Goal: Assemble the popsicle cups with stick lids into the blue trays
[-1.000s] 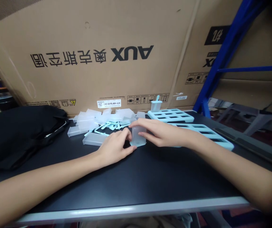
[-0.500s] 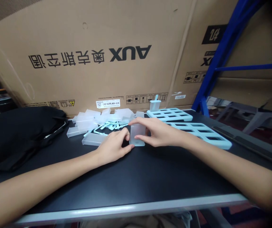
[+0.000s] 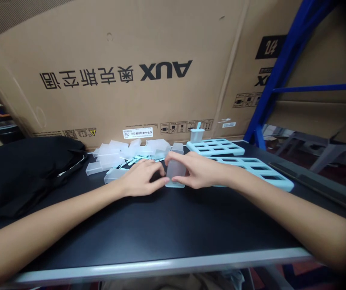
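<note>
My right hand point(image 3: 195, 171) grips a frosted clear mould cup point(image 3: 176, 171) between thumb and fingers, the cup standing on the black table. Beside it, my left hand point(image 3: 145, 177) has its thumb near the cup's left side and its fingers curled apart from the thumb; nothing shows between them. Behind my left hand lie light blue stick pieces point(image 3: 127, 163) and a pile of frosted cups point(image 3: 109, 155). Two light blue frames with rectangular openings lie at the right, a rear one point(image 3: 239, 151) and a front one point(image 3: 281, 183), partly behind my right wrist.
One cup with a blue stick point(image 3: 197, 134) stands upright on the rear frame. A black cloth bag point(image 3: 31, 173) covers the table's left side. A large cardboard box point(image 3: 115, 100) stands behind, with a blue metal post point(image 3: 271, 92) at right. The table's metal edge point(image 3: 167, 268) runs in front.
My left hand has shifted slightly left and opened its fingers a little. My right hand still grips the cup, which stands almost in the same place.
</note>
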{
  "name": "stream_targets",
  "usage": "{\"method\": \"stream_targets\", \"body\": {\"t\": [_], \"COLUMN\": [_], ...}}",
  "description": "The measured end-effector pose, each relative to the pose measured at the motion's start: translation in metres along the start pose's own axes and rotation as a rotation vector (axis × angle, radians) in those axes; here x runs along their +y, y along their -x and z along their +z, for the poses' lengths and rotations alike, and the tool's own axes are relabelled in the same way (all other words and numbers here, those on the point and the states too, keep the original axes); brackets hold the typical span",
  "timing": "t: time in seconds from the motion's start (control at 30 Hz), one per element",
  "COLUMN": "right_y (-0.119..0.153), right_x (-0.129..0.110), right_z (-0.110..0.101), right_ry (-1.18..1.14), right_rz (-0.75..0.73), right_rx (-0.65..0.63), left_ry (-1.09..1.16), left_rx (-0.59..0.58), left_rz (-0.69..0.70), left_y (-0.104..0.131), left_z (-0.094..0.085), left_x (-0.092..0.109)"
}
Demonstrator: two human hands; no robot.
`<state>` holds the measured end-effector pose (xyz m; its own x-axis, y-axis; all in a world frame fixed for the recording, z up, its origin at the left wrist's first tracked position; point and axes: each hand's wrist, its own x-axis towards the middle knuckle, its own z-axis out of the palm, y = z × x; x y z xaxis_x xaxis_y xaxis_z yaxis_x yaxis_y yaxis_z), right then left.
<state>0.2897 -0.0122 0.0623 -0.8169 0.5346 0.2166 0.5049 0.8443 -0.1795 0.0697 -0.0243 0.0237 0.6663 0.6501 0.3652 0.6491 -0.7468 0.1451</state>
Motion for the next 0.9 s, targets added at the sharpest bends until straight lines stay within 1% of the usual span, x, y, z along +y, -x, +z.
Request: {"method": "stream_targets", "body": {"t": [0.1,0.17,0.27,0.43,0.53,0.63,0.7,0.83,0.9], "right_y": [0.0,0.002,0.006,0.009,0.009,0.01,0.012,0.016,0.017], "right_x": [-0.002,-0.002,0.001,0.005,0.008,0.015,0.023,0.04,0.047], "right_z": [-0.005,-0.008,-0.009,-0.009,-0.01,-0.014,-0.018,-0.025,-0.026], "right_ry": [0.028,0.03,0.02,0.038,0.055,0.017,0.003,0.04,0.038], "right_rz": [0.044,0.07,0.075,0.073,0.08,0.115,0.165,0.274,0.314], "right_rx": [-0.045,-0.062,-0.063,-0.048,-0.046,-0.041,0.008,0.181,0.216], "left_ry": [-0.16,-0.286,-0.402,-0.513,-0.512,-0.448,-0.379,-0.273,-0.24], "left_rx": [0.084,0.088,0.031,-0.002,0.0,0.021,0.025,0.011,0.014], "left_rz": [-0.118,-0.163,-0.163,-0.104,-0.1,-0.109,-0.106,-0.082,-0.055], "left_y": [-0.003,-0.003,-0.001,-0.002,-0.003,-0.002,-0.001,0.002,0.003], "left_z": [0.0,0.003,0.009,0.01,0.008,0.005,0.004,0.005,0.007], "left_x": [-0.016,-0.024,-0.03,-0.026,-0.022,-0.019,-0.017,-0.014,-0.011]}}
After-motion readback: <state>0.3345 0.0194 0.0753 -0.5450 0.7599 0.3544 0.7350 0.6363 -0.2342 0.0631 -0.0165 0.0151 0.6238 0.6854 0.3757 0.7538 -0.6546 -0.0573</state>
